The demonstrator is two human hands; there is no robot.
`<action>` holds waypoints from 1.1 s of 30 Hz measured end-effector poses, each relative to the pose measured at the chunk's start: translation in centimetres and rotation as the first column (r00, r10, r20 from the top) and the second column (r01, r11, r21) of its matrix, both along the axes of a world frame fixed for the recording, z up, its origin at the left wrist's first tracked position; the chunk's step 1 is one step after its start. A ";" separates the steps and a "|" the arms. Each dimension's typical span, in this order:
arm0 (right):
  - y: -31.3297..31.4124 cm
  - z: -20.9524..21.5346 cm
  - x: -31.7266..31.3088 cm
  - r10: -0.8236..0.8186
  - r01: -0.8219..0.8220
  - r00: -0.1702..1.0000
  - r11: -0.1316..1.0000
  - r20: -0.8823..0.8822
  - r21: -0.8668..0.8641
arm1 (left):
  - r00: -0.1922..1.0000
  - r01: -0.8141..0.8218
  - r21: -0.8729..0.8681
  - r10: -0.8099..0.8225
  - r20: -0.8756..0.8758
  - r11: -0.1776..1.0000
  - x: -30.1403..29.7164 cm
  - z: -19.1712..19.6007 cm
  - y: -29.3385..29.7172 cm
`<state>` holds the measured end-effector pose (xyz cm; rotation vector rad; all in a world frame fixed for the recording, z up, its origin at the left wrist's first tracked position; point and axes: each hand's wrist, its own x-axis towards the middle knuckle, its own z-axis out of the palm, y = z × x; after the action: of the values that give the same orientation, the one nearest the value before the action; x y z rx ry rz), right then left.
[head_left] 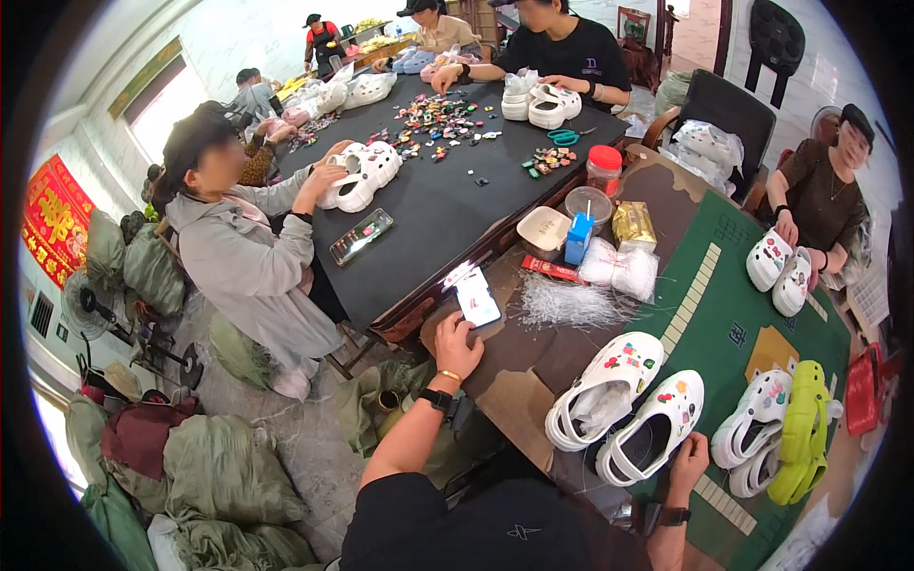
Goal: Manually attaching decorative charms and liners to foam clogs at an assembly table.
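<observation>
My left hand point(458, 350) rests at the table's edge with its fingers apart, right by the lower end of a phone with a lit screen point(478, 299). At the lower right, my right hand point(689, 464) grips the side of a white clog point(655, 430) near its heel. Colourful charms sit on that clog's toe. Its mate, another white clog point(621, 366) with charms, lies just to its left with clear plastic inside. Thin clear strands point(562, 301) are heaped beyond the clogs.
A white clog pair point(762, 409) and lime-green clogs point(805, 419) stand at right on a green mat point(709, 224). Food tubs point(544, 231), a blue drink carton point(578, 238) and a red-lidded jar point(604, 167) sit ahead. Co-workers handle clogs around a black table point(428, 214); stuffed sacks point(233, 466) fill the left floor.
</observation>
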<state>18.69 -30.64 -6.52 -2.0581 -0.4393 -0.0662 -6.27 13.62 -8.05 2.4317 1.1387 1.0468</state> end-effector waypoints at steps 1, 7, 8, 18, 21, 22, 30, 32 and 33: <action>0.1 -0.1 0.1 0.004 -0.004 1.000 1.000 0.026 0.008 | 1.000 0.015 0.004 -0.015 -0.005 1.000 -0.1 0.0 0.0; 0.5 0.7 -0.4 -0.021 0.023 0.999 0.999 0.049 -0.040 | 0.997 -0.002 0.001 0.002 -0.079 1.000 0.1 -0.3 0.0; 0.3 0.3 -0.3 -0.029 0.030 0.999 1.000 0.025 -0.005 | 0.995 -0.018 0.011 0.019 -0.096 1.000 0.2 -0.4 0.0; -0.3 -0.6 0.3 0.013 -0.014 0.997 1.000 0.073 0.011 | 0.994 -0.037 0.018 0.038 -0.101 0.999 0.6 -0.5 2.2; -0.4 -0.8 0.4 0.009 -0.009 0.999 1.000 0.054 -0.017 | 0.987 -0.014 0.021 0.017 -0.161 1.000 0.8 0.1 2.5; -0.3 -0.6 0.3 0.009 -0.009 0.999 1.000 0.046 -0.012 | 0.980 -0.058 0.004 0.058 -0.188 0.998 1.2 0.4 2.2; -0.1 -0.2 0.0 -0.009 0.009 1.000 1.000 0.002 -0.003 | 0.942 -0.155 -0.123 0.109 -0.319 0.980 1.2 0.6 2.2; 0.1 0.5 -0.2 -0.004 0.004 1.000 1.000 -0.001 -0.028 | 0.931 -0.137 -0.086 0.099 -0.351 0.987 0.7 0.3 2.4; 0.1 0.4 -0.3 -0.005 0.005 1.000 1.000 -0.002 -0.028 | 0.931 -0.136 -0.085 0.098 -0.352 0.987 0.4 0.2 2.5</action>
<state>18.43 -30.59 -6.12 -2.0865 -0.4358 -0.0609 -5.87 16.15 -7.89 2.5515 1.4238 0.5748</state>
